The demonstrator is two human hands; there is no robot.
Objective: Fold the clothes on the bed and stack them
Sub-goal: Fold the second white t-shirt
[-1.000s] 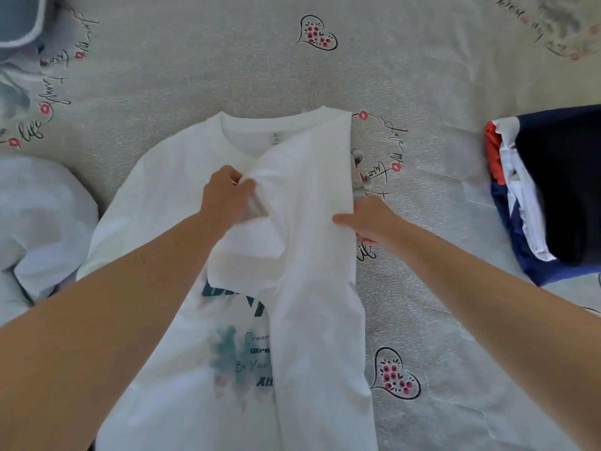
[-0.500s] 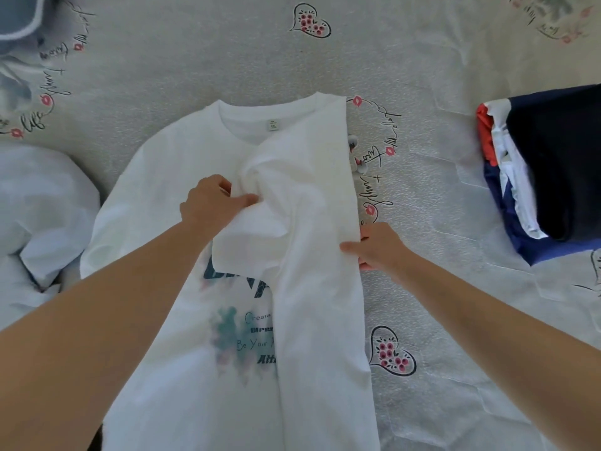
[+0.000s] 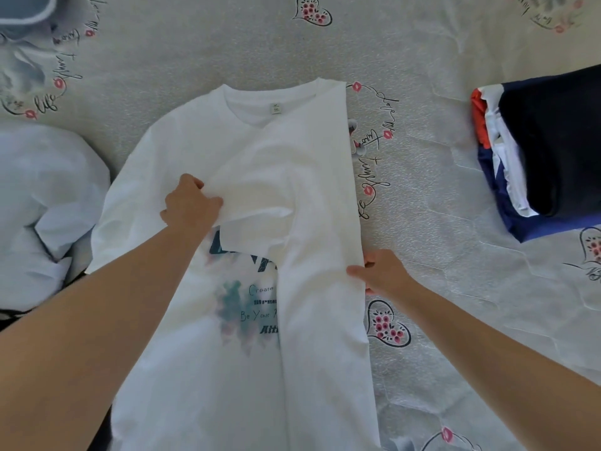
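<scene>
White T-shirt [image 3: 201, 151] (teal-navy print); grey bedsheet [image 3: 422, 206], pink-flower hearts; navy-red-white stack [image 3: 553, 151].

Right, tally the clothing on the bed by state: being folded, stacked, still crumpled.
Being folded: 1, white T-shirt
Stacked: 1 folded pile; its garments can't be counted
Crumpled: 1 white heap
Total: 3 groups
</scene>
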